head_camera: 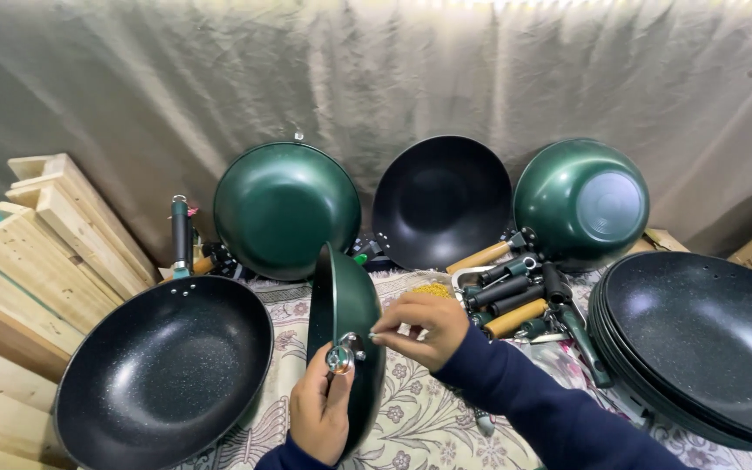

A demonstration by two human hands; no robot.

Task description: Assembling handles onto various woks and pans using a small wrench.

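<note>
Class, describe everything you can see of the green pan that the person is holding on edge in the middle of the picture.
The green pan stands on its edge on the patterned cloth, rim turned left, its rounded glossy dark green outside facing right. It looks like coated metal. A shiny metal bracket sits on its near side. The left hand grips the pan from below at that bracket; the right hand pinches a small part against it. No handle is attached. It stands between the black speckled pan and a pile of loose handles.

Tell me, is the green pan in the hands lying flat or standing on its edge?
Standing on its edge. The dark green round metal pan shows its rim sideways, the left hand steadying it below and the right hand touching its metal fitting.
</note>
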